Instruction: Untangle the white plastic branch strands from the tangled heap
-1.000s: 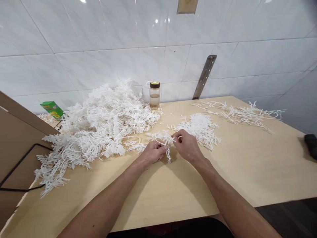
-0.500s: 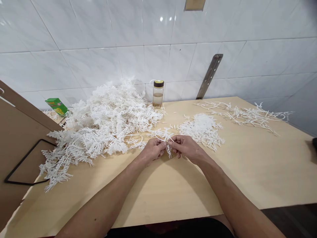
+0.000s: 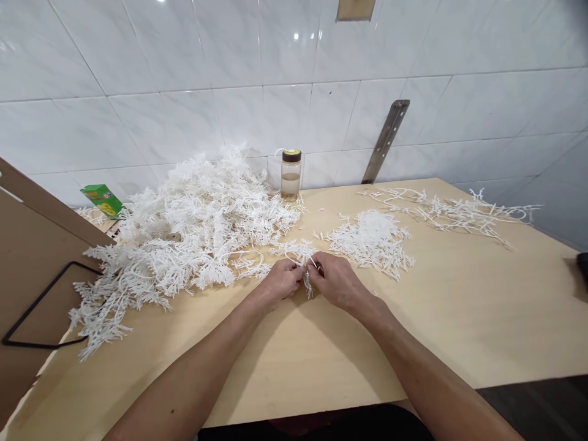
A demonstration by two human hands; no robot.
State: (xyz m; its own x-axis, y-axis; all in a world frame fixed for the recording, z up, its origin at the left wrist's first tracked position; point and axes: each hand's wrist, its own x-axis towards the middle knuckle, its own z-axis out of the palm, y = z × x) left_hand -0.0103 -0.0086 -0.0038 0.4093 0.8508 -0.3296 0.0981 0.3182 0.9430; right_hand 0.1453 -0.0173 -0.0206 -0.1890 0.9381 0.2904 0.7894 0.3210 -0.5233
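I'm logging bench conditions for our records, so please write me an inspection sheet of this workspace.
Surface: pale wood-look table, small white scraps lying on it.
Work pieces: large white branchy pile left; smaller heap of cut-looking bits right of centre; sparse stems far right.
Clutter: lidded, part-filled bottle beside the large pile; green box at left; dark object at right edge, cut off.
Hands: left hand holds a white sprig; right hand has its fingertips at it, grip unclear.
Cables: nothing seen.
Surroundings: tiled wall, leaning metal strip, brown panel at left.
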